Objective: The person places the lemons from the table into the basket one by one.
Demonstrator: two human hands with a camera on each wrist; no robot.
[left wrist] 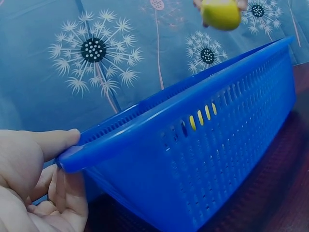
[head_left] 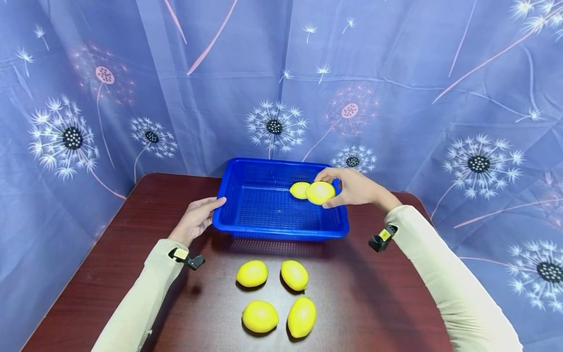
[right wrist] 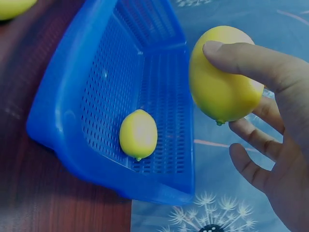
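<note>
My right hand [head_left: 352, 188] grips a lemon [head_left: 320, 193] above the right side of a blue plastic basket [head_left: 281, 233]. In the right wrist view the thumb lies across this lemon [right wrist: 224, 77] and the fingers curl behind it. Another lemon [right wrist: 138, 135] rests on the basket's floor near one end. My left hand [head_left: 196, 220] pinches the basket's left rim; the left wrist view shows the thumb [left wrist: 60, 142] on top of the rim and fingers underneath. Yellow shows through the slots of the basket wall [left wrist: 231, 140] there.
Several lemons lie on the dark wooden table [head_left: 176, 303] in front of the basket, among them a near-left lemon [head_left: 260, 317] and a far-right lemon [head_left: 294, 275]. A blue curtain [head_left: 211, 98] with a dandelion print hangs behind the table and along its sides.
</note>
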